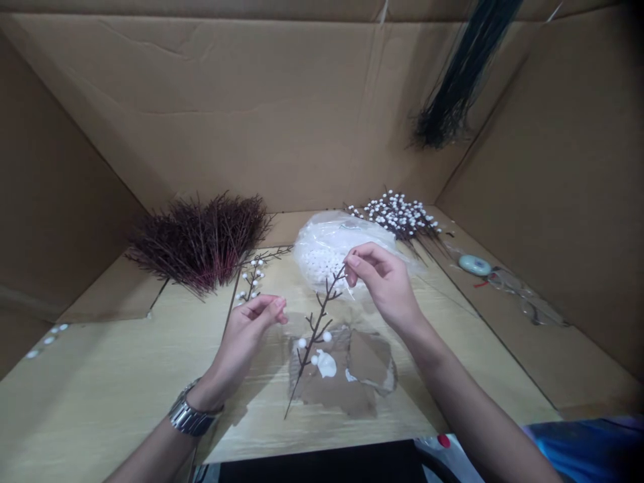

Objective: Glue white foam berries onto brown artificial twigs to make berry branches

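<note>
At mid-frame, our right hand point(385, 282) pinches the twig point(315, 330) by its top — slanting down-left, right of our closed left hand point(252, 327).

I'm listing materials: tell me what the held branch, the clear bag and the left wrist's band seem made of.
Branch: possibly plastic or coated wire, matte; dull brown, thin and forked, though wood isn't ruled out.
Bag: likely thin plastic film, glossy; see-through with wrinkles.
Band: looks like polished metal; silvery, linked and catching the light.
</note>
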The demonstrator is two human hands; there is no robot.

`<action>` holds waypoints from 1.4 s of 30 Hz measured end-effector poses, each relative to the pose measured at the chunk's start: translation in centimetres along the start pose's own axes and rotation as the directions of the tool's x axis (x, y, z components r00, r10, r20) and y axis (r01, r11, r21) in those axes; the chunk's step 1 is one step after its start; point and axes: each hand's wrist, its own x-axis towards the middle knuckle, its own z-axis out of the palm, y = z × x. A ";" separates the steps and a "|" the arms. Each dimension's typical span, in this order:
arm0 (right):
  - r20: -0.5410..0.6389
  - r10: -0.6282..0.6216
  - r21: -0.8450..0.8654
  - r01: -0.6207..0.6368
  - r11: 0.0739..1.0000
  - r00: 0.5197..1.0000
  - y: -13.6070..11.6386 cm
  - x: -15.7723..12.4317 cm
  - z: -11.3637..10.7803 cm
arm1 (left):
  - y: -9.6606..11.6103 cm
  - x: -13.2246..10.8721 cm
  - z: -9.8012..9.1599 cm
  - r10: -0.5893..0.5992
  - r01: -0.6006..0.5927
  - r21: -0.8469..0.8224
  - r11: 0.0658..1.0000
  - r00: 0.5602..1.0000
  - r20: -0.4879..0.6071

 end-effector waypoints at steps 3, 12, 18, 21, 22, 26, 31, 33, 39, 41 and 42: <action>-0.002 -0.004 -0.005 0.004 1.000 1.000 0.0 -0.1 0.0 | 0.2 -0.1 0.2 0.045 -0.044 -0.046 0.998 0.999 0.012; -0.039 -0.013 -0.050 0.011 0.999 0.999 -0.5 -0.4 0.2 | 0.2 -0.1 -0.1 0.109 -0.110 0.032 0.993 0.993 0.045; -0.052 -0.021 -0.050 0.018 0.999 0.998 -1.6 -0.6 0.5 | 1.0 -0.5 -0.2 0.103 -0.107 0.122 0.987 0.994 0.041; -0.063 -0.050 -0.116 0.042 0.992 0.997 -3.1 -1.0 1.1 | 1.3 -0.8 -0.1 0.112 -0.113 0.092 0.989 0.994 0.008; -0.061 -0.067 -0.148 0.057 0.987 0.996 -3.7 -1.1 1.4 | 1.4 -0.9 0.0 0.111 -0.109 0.070 0.992 0.994 -0.018; -0.040 -0.141 -0.225 0.129 0.966 0.989 -5.9 -1.2 2.9 | 1.8 -1.0 0.0 0.142 -0.143 -0.008 0.990 0.988 -0.061; -0.012 -0.155 -0.227 0.148 0.963 0.988 -7.0 -0.6 4.5 | 1.6 -1.6 -0.2 0.320 -0.326 0.061 0.943 0.943 0.094; -0.014 -0.142 -0.248 0.134 0.960 0.990 -7.0 -0.4 4.9 | 1.5 -2.2 -0.1 0.366 -0.390 0.129 0.912 0.913 0.178; -0.043 -0.106 -0.271 0.090 0.958 0.993 -6.9 -0.3 5.3 | 1.9 -4.0 1.1 0.358 -0.439 0.359 0.824 0.894 0.270; -0.049 -0.095 -0.273 0.078 0.959 0.994 -6.8 -0.4 5.4 | 2.1 -4.2 1.6 0.377 -0.453 0.400 0.797 0.890 0.258; -0.052 -0.091 -0.275 0.073 0.959 0.995 -6.8 -0.4 5.4 | 2.2 -4.2 1.7 0.390 -0.462 0.410 0.787 0.886 0.250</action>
